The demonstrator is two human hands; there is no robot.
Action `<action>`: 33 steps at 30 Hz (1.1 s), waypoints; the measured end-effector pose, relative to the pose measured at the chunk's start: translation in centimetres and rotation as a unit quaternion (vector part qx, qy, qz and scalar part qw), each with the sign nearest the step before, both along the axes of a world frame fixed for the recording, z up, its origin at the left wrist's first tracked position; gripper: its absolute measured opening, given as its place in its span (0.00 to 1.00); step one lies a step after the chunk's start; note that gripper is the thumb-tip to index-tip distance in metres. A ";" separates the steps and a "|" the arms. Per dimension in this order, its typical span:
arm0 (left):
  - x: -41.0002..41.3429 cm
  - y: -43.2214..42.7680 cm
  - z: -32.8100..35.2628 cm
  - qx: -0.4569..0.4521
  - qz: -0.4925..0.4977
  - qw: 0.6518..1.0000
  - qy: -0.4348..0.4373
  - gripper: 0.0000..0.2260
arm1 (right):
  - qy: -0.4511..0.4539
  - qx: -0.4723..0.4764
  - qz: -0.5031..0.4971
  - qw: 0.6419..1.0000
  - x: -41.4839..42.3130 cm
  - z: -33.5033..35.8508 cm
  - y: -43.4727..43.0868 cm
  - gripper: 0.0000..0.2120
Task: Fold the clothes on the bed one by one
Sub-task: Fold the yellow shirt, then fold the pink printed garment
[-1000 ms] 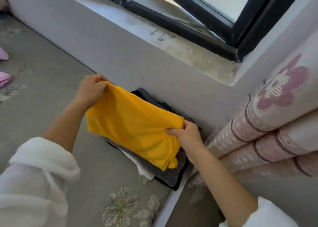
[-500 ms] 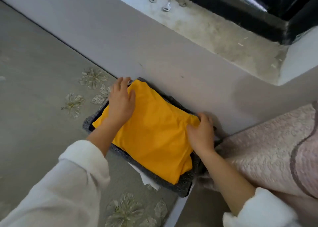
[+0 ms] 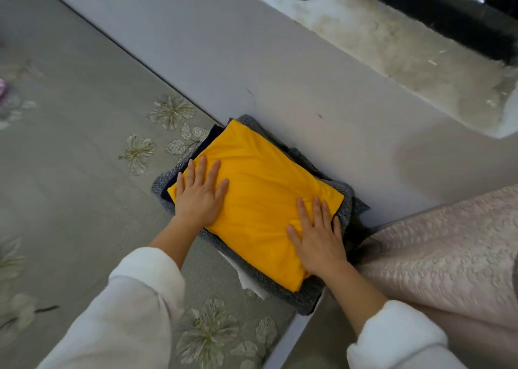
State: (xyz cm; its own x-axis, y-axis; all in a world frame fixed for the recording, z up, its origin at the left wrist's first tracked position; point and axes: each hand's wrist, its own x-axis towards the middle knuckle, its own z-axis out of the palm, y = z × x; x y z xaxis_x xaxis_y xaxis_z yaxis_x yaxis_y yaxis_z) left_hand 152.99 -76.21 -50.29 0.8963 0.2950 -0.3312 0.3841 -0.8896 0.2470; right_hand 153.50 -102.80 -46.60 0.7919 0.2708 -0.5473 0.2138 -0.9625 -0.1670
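2 hands (image 3: pixel 200 195) (image 3: pixel 316 242) atop yel. garment (image 3: pixel 260 189)

I can read no lettering, label, brand or number on the folded yellow cloth (image 3: pixel 260 197) or on anything around it

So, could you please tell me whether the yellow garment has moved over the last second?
Yes. The yellow garment came down onto the grey folded pile against the wall; the left hand and right hand press it flat.
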 end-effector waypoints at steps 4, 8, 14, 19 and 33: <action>-1.6 -2.3 2.0 -0.032 0.047 0.998 0.014 0.28 | 0.003 0.018 -0.022 1.000 -0.7 1.7 0.1 0.34; -6.1 -5.2 4.3 -0.078 0.053 0.995 -0.014 0.26 | -0.005 0.055 -0.008 0.998 -3.2 3.8 -0.8 0.35; -14.1 -7.6 9.0 -0.173 0.123 0.972 -0.102 0.21 | -0.013 0.069 0.054 0.996 -7.9 7.6 -1.4 0.33; -23.1 -9.3 13.3 -0.151 0.185 0.960 -0.145 0.18 | -0.051 0.112 0.136 0.983 -13.6 10.8 -0.1 0.33; -54.4 -10.9 16.6 -0.066 0.463 0.870 -0.158 0.17 | -0.008 0.189 0.384 0.904 -37.1 14.1 7.1 0.30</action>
State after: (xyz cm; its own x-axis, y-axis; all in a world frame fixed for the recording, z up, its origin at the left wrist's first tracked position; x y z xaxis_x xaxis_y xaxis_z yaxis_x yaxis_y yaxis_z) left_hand 98.64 -87.12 -33.71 0.3473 0.9168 -0.1972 0.8156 -0.1915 0.5460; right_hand 116.41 -95.74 -32.48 0.2987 0.9093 -0.2897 0.7997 -0.4041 -0.4440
